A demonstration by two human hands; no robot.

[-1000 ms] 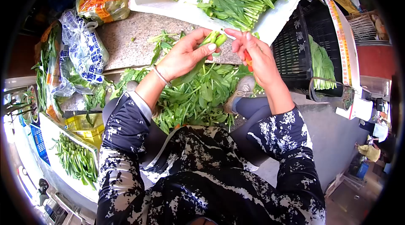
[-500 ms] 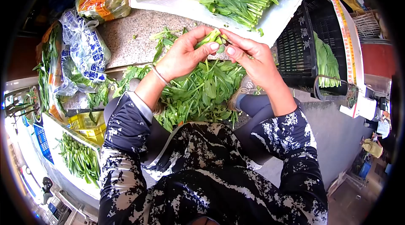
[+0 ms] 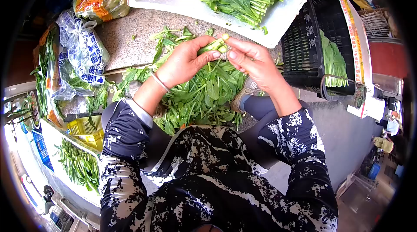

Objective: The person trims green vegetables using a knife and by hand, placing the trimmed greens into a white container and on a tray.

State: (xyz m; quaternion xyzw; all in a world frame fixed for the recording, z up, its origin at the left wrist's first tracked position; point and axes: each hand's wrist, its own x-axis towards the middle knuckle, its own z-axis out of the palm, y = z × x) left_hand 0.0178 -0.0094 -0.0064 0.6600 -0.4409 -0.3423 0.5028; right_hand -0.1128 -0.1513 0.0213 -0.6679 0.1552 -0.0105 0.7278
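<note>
Left hand point(image 3: 184, 60) has fingers closed on green stems point(image 3: 213, 47) near the white box's point(image 3: 169, 2) near edge; right hand point(image 3: 256, 61) closer than a second ago, hold unclear, so both now meet at the stems.

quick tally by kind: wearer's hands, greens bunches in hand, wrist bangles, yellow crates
Hands: 2 (left hand, right hand)
Held bunch of greens: 1
Bangle: 1
Yellow crate: 1
Total: 5
</note>
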